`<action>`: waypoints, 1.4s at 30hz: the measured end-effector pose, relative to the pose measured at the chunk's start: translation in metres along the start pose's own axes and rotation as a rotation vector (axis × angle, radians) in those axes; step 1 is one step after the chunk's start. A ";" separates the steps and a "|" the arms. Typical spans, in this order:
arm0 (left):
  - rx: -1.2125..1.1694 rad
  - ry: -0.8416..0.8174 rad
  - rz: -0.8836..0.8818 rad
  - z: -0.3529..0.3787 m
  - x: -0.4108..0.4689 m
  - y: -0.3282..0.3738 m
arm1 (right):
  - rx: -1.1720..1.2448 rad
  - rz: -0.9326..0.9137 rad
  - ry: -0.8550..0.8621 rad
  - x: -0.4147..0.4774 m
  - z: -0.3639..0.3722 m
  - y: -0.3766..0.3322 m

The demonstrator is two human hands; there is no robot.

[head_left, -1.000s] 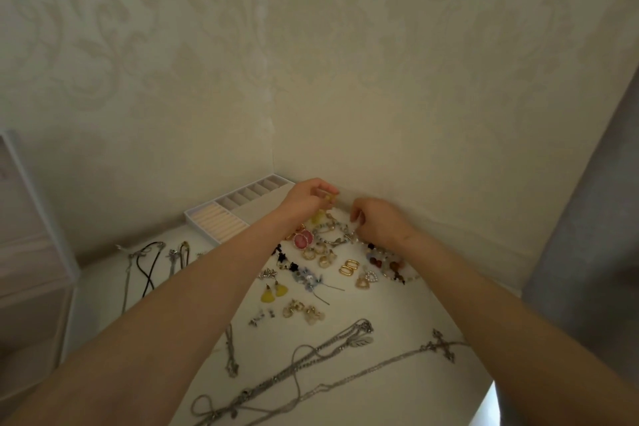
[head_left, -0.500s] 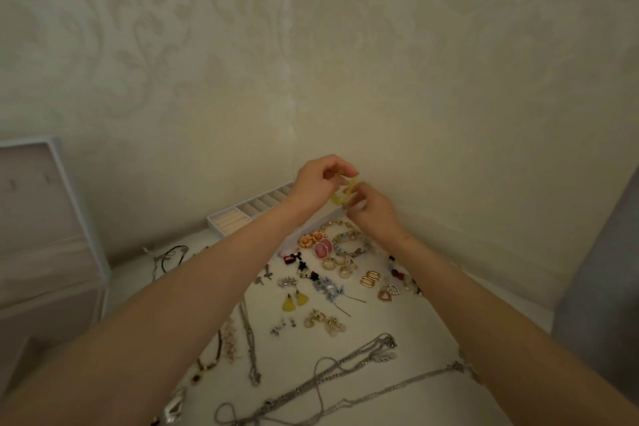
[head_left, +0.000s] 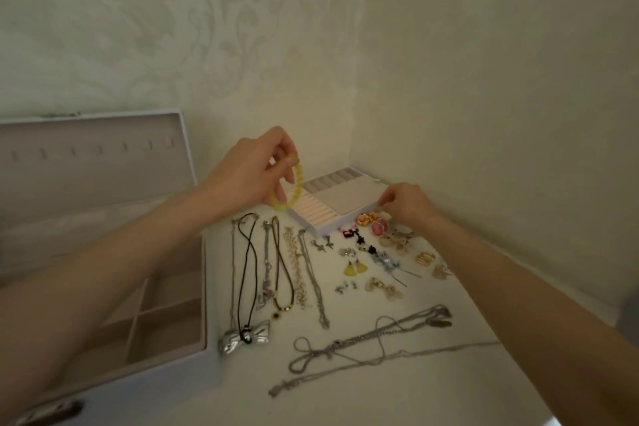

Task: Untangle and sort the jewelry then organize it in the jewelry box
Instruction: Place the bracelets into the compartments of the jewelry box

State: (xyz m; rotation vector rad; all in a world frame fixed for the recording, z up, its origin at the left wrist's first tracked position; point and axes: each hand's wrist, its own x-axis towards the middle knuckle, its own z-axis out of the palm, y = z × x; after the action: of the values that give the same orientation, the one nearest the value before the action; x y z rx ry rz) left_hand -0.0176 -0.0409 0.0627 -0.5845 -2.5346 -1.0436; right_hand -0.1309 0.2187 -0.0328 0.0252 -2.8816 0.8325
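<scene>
My left hand [head_left: 254, 171] pinches a yellow beaded bracelet [head_left: 293, 191] and holds it up in the air above the left end of the white ring tray [head_left: 332, 227]. My right hand [head_left: 404, 201] is lowered at the tray's right corner, fingers curled over the pile of earrings [head_left: 375, 228]; whether it holds anything is hidden. The open white jewelry box [head_left: 166, 318] with beige compartments sits at the left, its lid [head_left: 93, 152] upright. Several necklaces [head_left: 276, 270] lie in straight rows on the white table [head_left: 449, 387].
Tangled silver chains [head_left: 370, 339] lie at the front middle. A silver bow pendant [head_left: 243, 339] rests beside the box. Loose earrings [head_left: 356, 266] are scattered right of the necklaces. Patterned walls [head_left: 449, 79] meet in a corner just behind the tray.
Both hands met at the yellow bracelet above the pile. Now the left hand alone has carried it up and left, the right hand dropped back to the earrings, and the view swung left.
</scene>
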 end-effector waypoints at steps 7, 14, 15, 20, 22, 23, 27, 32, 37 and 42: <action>-0.049 -0.035 -0.039 -0.007 -0.020 -0.019 | -0.382 0.029 0.168 0.011 0.016 0.006; -0.085 -0.026 -0.029 -0.009 -0.022 -0.020 | -0.360 0.051 0.084 0.024 0.002 0.028; -0.083 -0.024 -0.026 -0.009 -0.022 -0.020 | -0.276 0.059 0.103 0.024 0.000 0.030; 0.040 0.011 0.049 -0.005 -0.023 -0.023 | 0.261 0.023 0.304 0.015 -0.018 0.028; 0.033 0.029 0.050 0.001 -0.021 -0.020 | 0.446 0.003 0.328 0.005 -0.027 0.021; -0.045 0.020 0.017 0.003 -0.020 -0.016 | 0.521 -0.017 0.323 -0.002 -0.033 0.014; -0.369 -0.067 -0.111 0.012 -0.012 -0.006 | 0.719 -0.166 0.101 -0.033 -0.054 -0.025; -0.364 -0.177 -0.269 0.031 -0.005 0.010 | 0.724 -0.353 -0.292 -0.064 -0.053 -0.065; -0.427 -0.168 -0.315 0.036 0.001 0.015 | 0.759 -0.325 -0.261 -0.067 -0.039 -0.059; -0.368 -0.118 -0.290 0.029 -0.001 0.008 | 0.817 -0.295 -0.320 -0.062 -0.038 -0.049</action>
State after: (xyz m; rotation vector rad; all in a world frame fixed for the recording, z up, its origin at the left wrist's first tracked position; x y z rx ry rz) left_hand -0.0169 -0.0153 0.0476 -0.3831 -2.5975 -1.6458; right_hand -0.0620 0.1959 0.0162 0.6957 -2.4576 1.9898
